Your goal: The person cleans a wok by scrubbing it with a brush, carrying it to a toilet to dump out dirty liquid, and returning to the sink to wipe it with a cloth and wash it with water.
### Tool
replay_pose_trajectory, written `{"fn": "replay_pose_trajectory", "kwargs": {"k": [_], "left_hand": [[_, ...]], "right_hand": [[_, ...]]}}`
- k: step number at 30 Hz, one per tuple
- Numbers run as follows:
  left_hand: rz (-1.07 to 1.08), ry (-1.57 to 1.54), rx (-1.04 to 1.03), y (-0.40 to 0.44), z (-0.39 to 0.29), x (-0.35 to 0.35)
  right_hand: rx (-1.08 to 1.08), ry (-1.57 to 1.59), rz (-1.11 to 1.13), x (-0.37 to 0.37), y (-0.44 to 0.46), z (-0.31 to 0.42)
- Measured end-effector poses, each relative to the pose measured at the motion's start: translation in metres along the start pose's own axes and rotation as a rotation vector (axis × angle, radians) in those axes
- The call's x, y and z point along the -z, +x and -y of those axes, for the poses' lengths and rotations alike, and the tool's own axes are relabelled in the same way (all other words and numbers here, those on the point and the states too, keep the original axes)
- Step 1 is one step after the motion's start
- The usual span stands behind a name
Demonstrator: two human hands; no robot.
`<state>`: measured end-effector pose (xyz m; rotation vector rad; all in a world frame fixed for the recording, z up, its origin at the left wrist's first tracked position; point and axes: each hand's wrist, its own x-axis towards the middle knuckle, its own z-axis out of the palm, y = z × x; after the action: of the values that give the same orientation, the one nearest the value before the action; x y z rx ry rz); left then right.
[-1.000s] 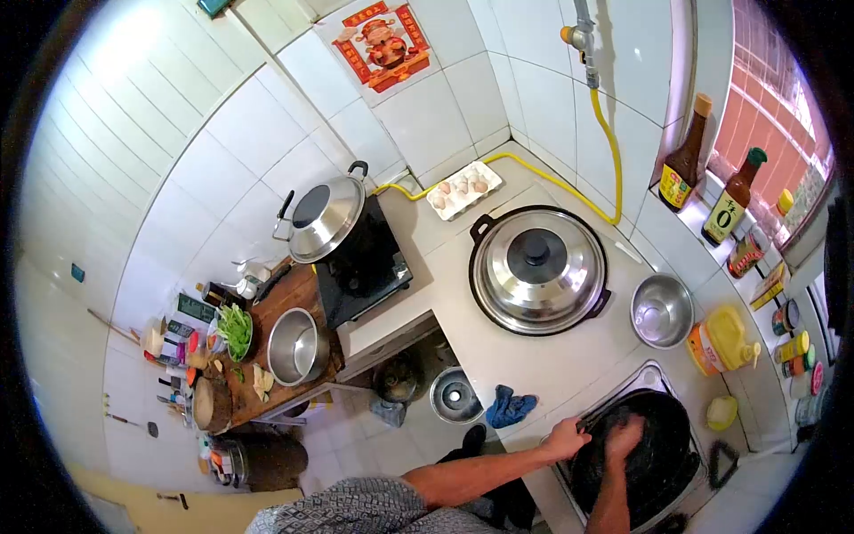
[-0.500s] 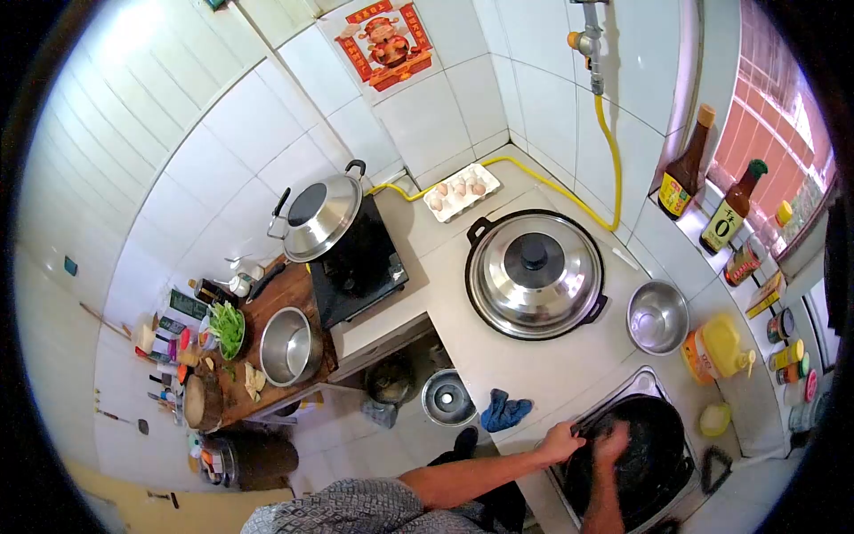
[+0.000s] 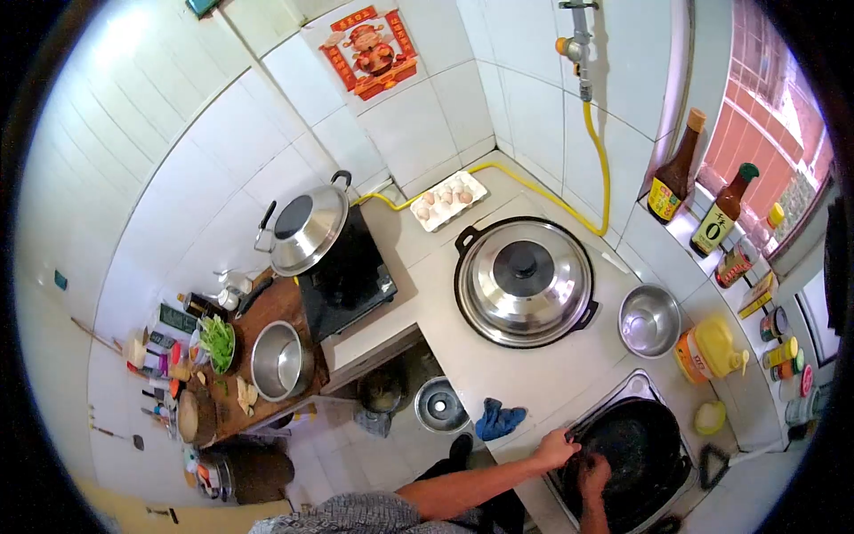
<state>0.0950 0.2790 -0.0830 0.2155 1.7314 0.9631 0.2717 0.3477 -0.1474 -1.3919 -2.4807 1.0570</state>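
Observation:
A black wok sits tilted in the sink at the lower right, its inside dark and wet-looking. My left hand is closed on the wok at its left edge. Inside that same edge, my right hand is against the wok with its fingers curled; whatever they may hold is hidden. A crumpled blue cloth lies on the counter just left of my left hand.
A large lidded pan stands on the counter, with a steel bowl and an oil jug to its right. Eggs sit behind. Bottles line the sill. A steel pot stands left.
My right hand has moved left and down inside the wok, toward its near-left edge. My left hand stays on the rim. The whole view has shifted slightly.

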Motion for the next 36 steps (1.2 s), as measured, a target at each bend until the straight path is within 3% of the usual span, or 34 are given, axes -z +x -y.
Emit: {"fn": "replay_pose_trajectory", "kwargs": {"k": [1,3,4,6,9,11,15,17,19,20,21,22,24,26,27,29,30,32,34,35,36], "left_hand": [[0.047,-0.044,0.015,0.003,0.003,-0.001],[0.043,-0.039,-0.023,0.008,0.003,-0.002],[0.039,-0.032,-0.042,0.005,0.007,-0.003],[0.044,-0.03,-0.02,0.001,0.004,-0.004],[0.002,-0.015,-0.054,0.011,0.021,-0.016],[-0.028,0.048,-0.119,0.008,0.025,-0.015],[0.032,-0.043,-0.031,0.006,0.006,-0.005],[0.117,-0.068,-0.069,0.0,0.008,0.0],[0.092,-0.039,-0.037,-0.002,0.002,0.001],[0.064,-0.029,-0.001,-0.004,-0.003,-0.002],[0.076,-0.076,0.015,-0.001,0.0,-0.004],[0.077,-0.086,0.008,0.001,-0.002,-0.004],[0.135,-0.054,0.003,0.001,0.002,-0.003],[0.094,-0.072,0.001,0.013,0.019,-0.005],[0.063,-0.101,0.008,0.016,0.027,-0.01],[0.057,-0.058,-0.04,0.013,0.021,-0.011],[0.041,-0.033,-0.076,0.008,0.021,-0.013],[0.049,-0.042,-0.021,0.003,0.011,-0.006],[0.061,-0.051,0.038,0.002,0.012,-0.012],[0.051,-0.049,-0.016,0.003,0.017,-0.011],[0.042,-0.039,-0.078,0.008,0.019,-0.008]], "right_hand": [[-0.008,0.003,-0.008,0.012,-0.012,-0.004],[-0.072,-0.291,-0.041,0.025,-0.036,-0.04],[-0.121,-0.383,-0.151,0.003,-0.04,-0.111],[-0.13,-0.574,-0.132,0.033,-0.017,-0.121],[-0.277,-0.405,-0.12,0.04,0.045,-0.119],[0.102,-0.367,-0.633,0.034,0.049,-0.109],[0.036,-0.448,-0.493,0.057,0.047,-0.108],[-0.203,-0.528,-0.366,0.059,0.036,-0.108],[-0.204,-0.411,-0.389,-0.005,-0.002,-0.174],[-0.319,-0.236,-0.395,-0.019,-0.019,-0.161],[-0.487,-0.371,-0.184,-0.02,-0.029,-0.138],[-0.304,-0.37,-0.361,-0.052,-0.029,-0.163],[-0.486,-0.209,-0.219,-0.004,-0.003,-0.093],[-0.388,-0.177,-0.293,0.06,0.034,-0.058],[-0.39,-0.178,-0.291,0.055,0.041,-0.082],[-0.175,-0.279,-0.5,0.035,0.064,-0.115],[-0.174,-0.282,-0.495,0.029,0.065,-0.11],[-0.046,0.035,-0.619,0.017,0.074,-0.08],[0.149,-0.205,-0.626,0.007,0.099,-0.057],[-0.01,-0.124,-0.516,0.014,0.099,-0.033],[-0.019,-0.114,-0.526,0.011,0.094,-0.042]]}}
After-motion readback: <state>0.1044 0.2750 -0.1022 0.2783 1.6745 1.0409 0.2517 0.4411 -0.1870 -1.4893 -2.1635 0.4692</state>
